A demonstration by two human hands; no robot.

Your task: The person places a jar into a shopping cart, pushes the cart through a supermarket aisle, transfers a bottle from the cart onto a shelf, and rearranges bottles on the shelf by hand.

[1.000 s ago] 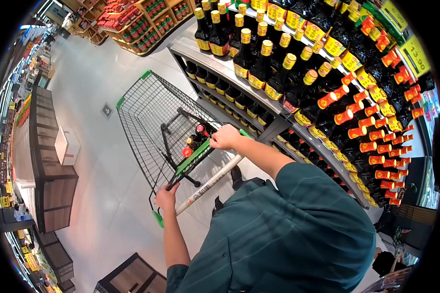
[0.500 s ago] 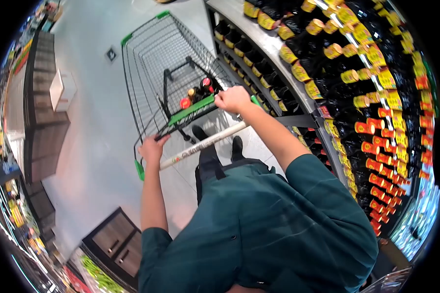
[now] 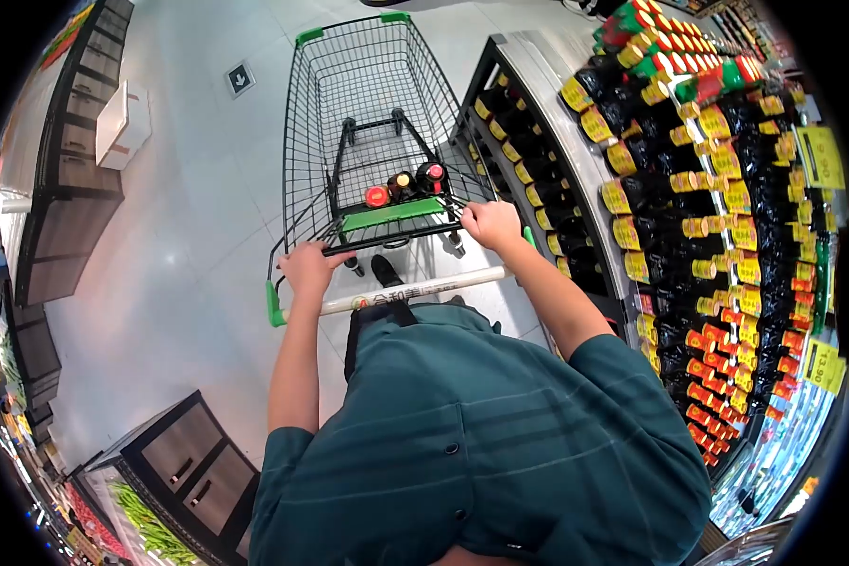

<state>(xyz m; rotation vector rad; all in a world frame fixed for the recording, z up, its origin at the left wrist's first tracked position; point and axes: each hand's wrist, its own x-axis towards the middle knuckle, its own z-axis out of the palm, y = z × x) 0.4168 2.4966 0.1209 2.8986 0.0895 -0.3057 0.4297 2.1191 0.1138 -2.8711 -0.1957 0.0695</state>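
A wire shopping cart [image 3: 363, 71] with green corner pieces stands in front of me, its white handle bar [image 3: 424, 288] near my waist. My left hand [image 3: 308, 269] is closed on the cart's rear frame at the left. On the right side of that same frame, my right hand [image 3: 491, 224] is closed too. Between them lies the green flap [image 3: 391, 214]. Just beyond the flap, several bottles are grouped in the cart, among them one with a red cap [image 3: 376, 196] and a dark one [image 3: 431, 176].
Bottle shelves [image 3: 575, 160] run close along the cart's right side. At the left are a dark wooden counter [image 3: 71, 226] and a white box [image 3: 123, 124]. A cabinet [image 3: 193, 453] beside green vegetables [image 3: 151, 528] stands at the lower left. A floor arrow sign [image 3: 240, 79] lies ahead.
The cart has swung from pointing up-left to nearly straight ahead, with both hands still on it. The shelves and floor have shifted in view.
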